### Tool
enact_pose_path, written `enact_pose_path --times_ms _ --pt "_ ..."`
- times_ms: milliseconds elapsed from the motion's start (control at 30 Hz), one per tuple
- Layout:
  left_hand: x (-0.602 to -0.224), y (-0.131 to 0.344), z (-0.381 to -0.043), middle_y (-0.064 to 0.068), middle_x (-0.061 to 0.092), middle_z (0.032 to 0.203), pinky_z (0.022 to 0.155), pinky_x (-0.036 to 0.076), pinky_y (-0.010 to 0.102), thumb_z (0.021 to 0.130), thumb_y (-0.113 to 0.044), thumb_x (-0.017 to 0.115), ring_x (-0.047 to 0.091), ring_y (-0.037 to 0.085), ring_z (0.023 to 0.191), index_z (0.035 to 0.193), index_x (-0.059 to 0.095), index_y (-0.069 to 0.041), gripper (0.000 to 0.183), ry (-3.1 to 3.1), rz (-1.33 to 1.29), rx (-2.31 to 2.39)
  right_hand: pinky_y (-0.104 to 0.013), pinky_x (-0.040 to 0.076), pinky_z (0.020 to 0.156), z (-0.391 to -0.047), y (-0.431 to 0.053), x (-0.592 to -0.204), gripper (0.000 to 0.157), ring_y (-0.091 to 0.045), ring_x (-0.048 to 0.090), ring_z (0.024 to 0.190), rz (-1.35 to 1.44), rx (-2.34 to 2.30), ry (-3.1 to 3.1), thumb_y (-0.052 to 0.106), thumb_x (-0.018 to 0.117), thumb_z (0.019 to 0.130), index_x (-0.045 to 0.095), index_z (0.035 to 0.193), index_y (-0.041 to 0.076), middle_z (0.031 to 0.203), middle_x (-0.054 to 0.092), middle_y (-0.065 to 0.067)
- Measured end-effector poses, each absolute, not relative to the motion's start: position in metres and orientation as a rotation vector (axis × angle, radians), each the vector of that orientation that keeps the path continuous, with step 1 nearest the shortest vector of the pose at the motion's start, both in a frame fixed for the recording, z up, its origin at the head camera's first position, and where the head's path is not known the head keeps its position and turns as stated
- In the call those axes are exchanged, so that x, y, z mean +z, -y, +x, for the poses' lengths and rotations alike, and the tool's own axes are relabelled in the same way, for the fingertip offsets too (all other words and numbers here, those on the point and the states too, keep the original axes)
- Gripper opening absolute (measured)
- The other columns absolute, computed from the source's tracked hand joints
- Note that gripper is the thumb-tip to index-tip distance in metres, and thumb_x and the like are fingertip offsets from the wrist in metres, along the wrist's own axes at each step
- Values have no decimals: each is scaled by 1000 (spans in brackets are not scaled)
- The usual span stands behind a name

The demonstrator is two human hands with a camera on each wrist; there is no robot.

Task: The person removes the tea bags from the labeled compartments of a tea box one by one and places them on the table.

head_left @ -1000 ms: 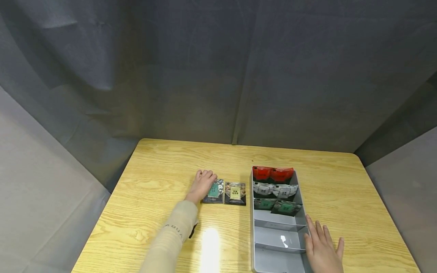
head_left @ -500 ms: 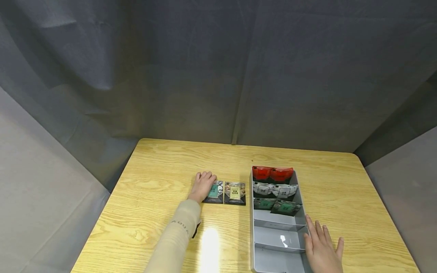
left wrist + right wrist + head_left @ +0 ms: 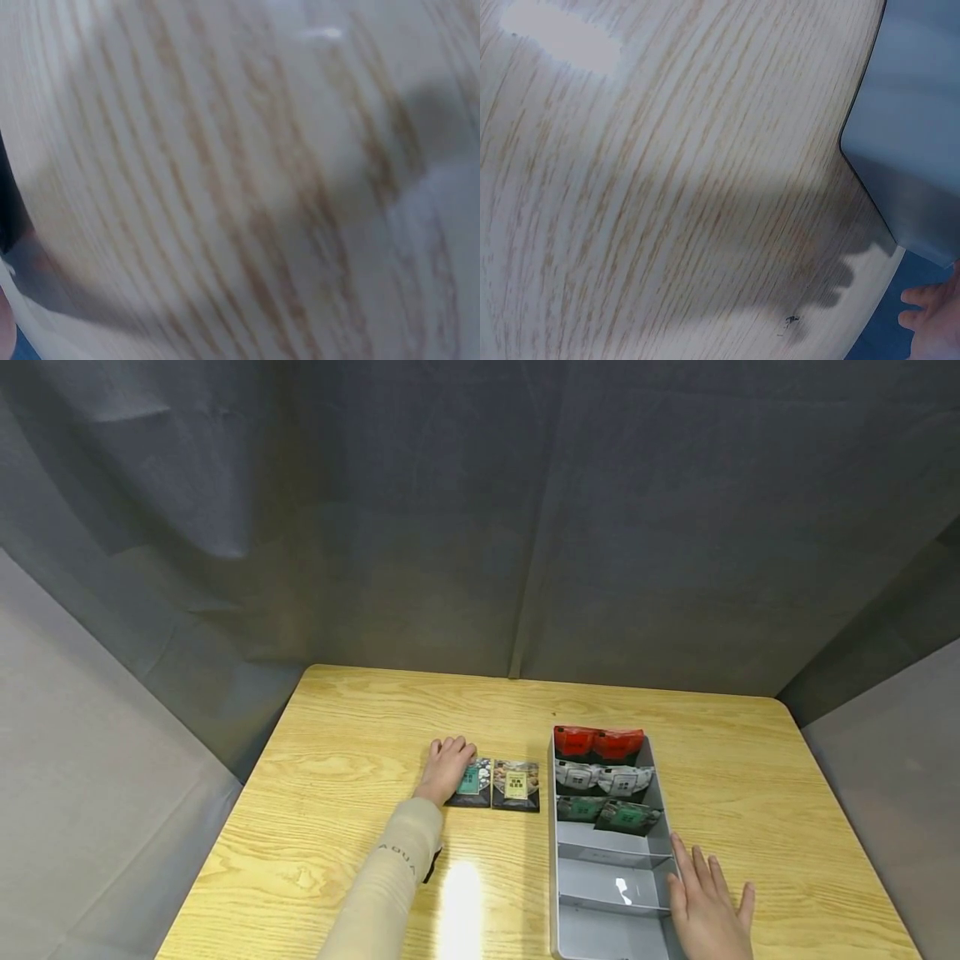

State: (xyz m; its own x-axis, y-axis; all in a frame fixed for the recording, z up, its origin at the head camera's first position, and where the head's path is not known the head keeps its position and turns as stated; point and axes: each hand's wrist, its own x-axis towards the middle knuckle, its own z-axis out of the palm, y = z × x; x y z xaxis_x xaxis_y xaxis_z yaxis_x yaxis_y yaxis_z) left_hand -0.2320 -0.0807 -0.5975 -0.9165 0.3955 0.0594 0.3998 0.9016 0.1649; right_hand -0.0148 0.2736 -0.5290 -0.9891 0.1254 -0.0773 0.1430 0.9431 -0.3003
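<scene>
At lower centre, the left hand (image 3: 444, 770) overlapped a green-labelled sachet (image 3: 472, 786), whether gripping I could not tell; rightward lay a yellow-labelled sachet (image 3: 516, 786), then a partitioned tray (image 3: 607, 882) of pouches (image 3: 624, 780), and at lower right the right hand (image 3: 707, 903), loosely spread beside it.

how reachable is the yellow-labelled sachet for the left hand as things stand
Likely yes: the yellow-labelled sachet lies uncovered on the table; only the flat green-labelled sachet lies between it and the left hand.

Two red packets (image 3: 618, 745); two white packets (image 3: 621, 782); three green-labelled packets (image 3: 630, 816); one yellow-labelled packet (image 3: 516, 786); one tray (image 3: 611, 931); one table (image 3: 352, 735).
</scene>
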Motion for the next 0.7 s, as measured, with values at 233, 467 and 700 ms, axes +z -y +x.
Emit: enact_pose_path --times_ms 233,467,700 --pt "-594 79 -233 -6 47 93 92 27 41 95 -30 45 40 15 88 102 56 -24 14 3027 -578 -362 -70 -9 93 -16 -275 -527 54 -51 22 125 208 -474 -3009 36 22 99 -1 147 28 137 29 -32" --pt "-566 54 -232 -4 50 103 91 28 40 97 -28 42 44 17 98 114 53 -19 21 2882 -581 -335 -70 -9 93 -16 -276 -527 54 -51 23 125 205 -467 -3005 36 23 99 0 148 27 137 29 -32" --pt "-532 14 -220 -4 47 109 90 29 38 98 -32 38 43 14 102 117 48 -20 25 2739 -654 -167 -70 -9 93 -16 -276 -527 53 -51 22 125 197 -481 -3012 36 22 99 0 147 28 137 29 -31"
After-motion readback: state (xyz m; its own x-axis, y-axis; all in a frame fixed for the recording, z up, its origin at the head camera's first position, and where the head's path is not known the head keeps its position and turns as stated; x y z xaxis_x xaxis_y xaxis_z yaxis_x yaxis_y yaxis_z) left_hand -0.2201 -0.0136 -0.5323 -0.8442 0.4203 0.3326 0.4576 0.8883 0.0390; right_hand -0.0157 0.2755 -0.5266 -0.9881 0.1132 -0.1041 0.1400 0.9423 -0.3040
